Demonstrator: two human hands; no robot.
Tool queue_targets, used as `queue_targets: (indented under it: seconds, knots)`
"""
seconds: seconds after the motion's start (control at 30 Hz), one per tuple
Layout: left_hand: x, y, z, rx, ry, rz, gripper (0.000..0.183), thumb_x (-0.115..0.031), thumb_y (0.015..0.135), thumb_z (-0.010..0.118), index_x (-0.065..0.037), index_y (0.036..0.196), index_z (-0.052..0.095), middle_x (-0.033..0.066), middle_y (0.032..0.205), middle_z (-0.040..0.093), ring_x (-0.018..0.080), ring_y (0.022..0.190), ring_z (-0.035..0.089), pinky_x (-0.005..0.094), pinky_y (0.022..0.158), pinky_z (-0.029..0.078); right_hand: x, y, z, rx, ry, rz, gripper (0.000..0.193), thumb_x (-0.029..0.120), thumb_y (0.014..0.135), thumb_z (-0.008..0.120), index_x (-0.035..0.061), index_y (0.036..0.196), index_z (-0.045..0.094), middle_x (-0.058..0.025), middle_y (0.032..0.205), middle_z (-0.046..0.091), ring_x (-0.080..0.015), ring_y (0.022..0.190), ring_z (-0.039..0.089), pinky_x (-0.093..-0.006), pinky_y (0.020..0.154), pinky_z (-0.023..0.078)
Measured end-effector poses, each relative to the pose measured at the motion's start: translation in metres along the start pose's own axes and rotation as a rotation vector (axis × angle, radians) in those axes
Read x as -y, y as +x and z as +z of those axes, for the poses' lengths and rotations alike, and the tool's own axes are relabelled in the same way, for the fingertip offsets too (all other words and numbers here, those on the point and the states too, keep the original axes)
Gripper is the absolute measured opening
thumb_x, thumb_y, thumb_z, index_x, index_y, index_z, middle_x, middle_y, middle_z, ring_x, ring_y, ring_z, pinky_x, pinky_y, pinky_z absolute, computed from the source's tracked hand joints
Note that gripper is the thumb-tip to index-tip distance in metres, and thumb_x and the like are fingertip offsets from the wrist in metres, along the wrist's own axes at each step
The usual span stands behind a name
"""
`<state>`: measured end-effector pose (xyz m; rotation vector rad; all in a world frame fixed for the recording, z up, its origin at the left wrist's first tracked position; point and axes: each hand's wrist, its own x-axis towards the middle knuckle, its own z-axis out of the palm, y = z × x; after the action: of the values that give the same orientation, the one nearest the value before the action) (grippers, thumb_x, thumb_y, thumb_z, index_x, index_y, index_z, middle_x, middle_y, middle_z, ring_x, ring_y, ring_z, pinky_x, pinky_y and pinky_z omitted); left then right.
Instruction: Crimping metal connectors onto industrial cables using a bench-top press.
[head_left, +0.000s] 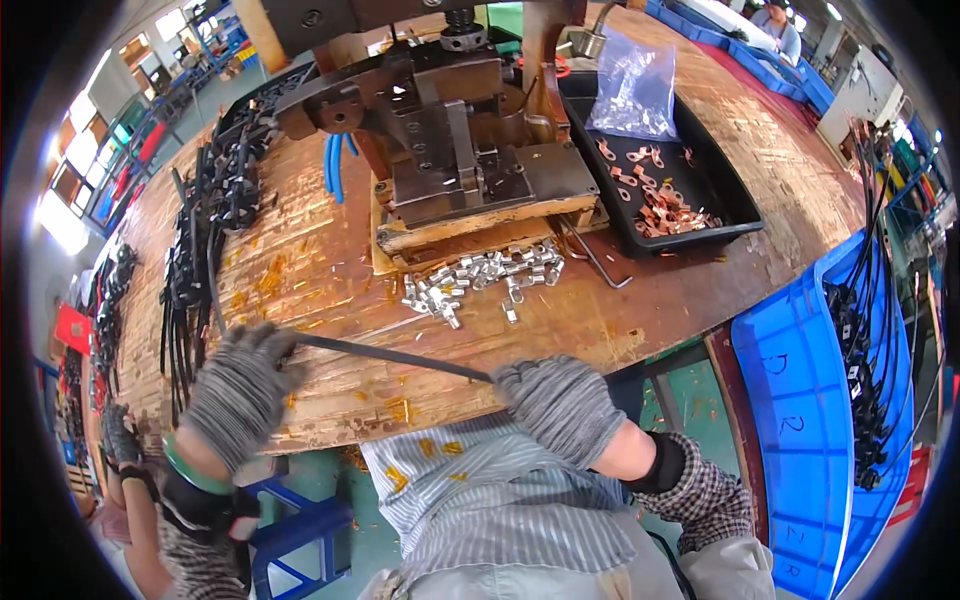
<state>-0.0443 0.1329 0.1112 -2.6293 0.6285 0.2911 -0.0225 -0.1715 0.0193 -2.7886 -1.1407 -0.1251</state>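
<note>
A black cable (395,354) stretches between my two hands above the front of the wooden bench. My left hand (238,392), in a grey knitted glove, is closed around its left part. The right hand (562,408), gloved alike, grips the other end, so the cable's tip is hidden in the fist. Beyond the cable lies a loose pile of silver cable lugs (480,272). Behind them stands a dark metal press (455,150), apart from both hands. An L-shaped hex key (598,262) lies at its right foot.
A black tray (735,170) holds copper lugs (668,212) and a clear plastic bag (635,92). Bundles of black cables (190,235) lie on the bench (300,370) at left. A blue bin (790,420) with cables stands right. Another person's gloved hand (121,437) shows far left.
</note>
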Motion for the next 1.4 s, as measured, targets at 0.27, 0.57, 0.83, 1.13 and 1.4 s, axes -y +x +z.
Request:
queue_targets:
  seconds: [0.27,0.57,0.83,1.13,1.4]
  knots:
    - [-0.096,0.099,0.017,-0.346,-0.968,0.275,0.033,-0.033,0.079,0.056,-0.012,0.105,0.057,0.0081,0.086,0.06,0.0255,0.078,0.059,0.0331,0.069,0.047,-0.024,0.018,-0.021,0.015,0.228,-0.163,0.021,0.018,0.077,0.051,0.0027,0.088,0.058,-0.0104,0.072,0.056,-0.0262,0.065,0.056,-0.0349,0.056,0.045]
    - [-0.087,0.109,0.029,-0.61,-0.76,0.35,0.021,-0.026,0.079,0.056,-0.014,0.094,0.064,0.005,0.087,0.061,0.0238,0.079,0.058,0.0332,0.065,0.047,-0.033,0.001,-0.021,0.1,0.268,0.105,0.024,0.025,0.084,0.05,0.0032,0.08,0.058,-0.0146,0.066,0.057,-0.0264,0.062,0.058,-0.0336,0.052,0.043]
    - [-0.086,0.105,0.015,-0.734,-0.799,0.257,0.018,-0.022,0.07,0.065,-0.011,0.084,0.066,0.006,0.077,0.062,0.0245,0.07,0.059,0.0327,0.058,0.048,-0.02,-0.005,-0.01,-0.037,1.94,0.759,0.041,0.036,0.091,0.045,-0.0013,0.082,0.059,0.0008,0.055,0.05,-0.0053,0.045,0.045,-0.0186,0.044,0.035]
    - [-0.115,0.113,-0.027,-0.447,-0.699,0.326,0.025,-0.031,0.078,0.057,-0.008,0.088,0.059,0.0074,0.073,0.058,0.0246,0.062,0.057,0.0344,0.054,0.044,-0.036,-0.012,0.026,-0.425,0.729,-0.004,0.022,0.017,0.085,0.051,0.0048,0.103,0.056,-0.0085,0.07,0.056,-0.0188,0.053,0.055,-0.0264,0.05,0.044]
    - [-0.107,0.139,-0.023,-0.465,-0.76,0.289,0.025,-0.025,0.083,0.053,-0.008,0.1,0.059,0.0107,0.085,0.06,0.0274,0.067,0.058,0.0361,0.058,0.046,-0.206,0.023,-0.045,-0.39,-0.222,0.34,0.022,0.025,0.079,0.055,0.0084,0.092,0.062,-0.0138,0.081,0.061,-0.0314,0.076,0.059,-0.0397,0.068,0.047]
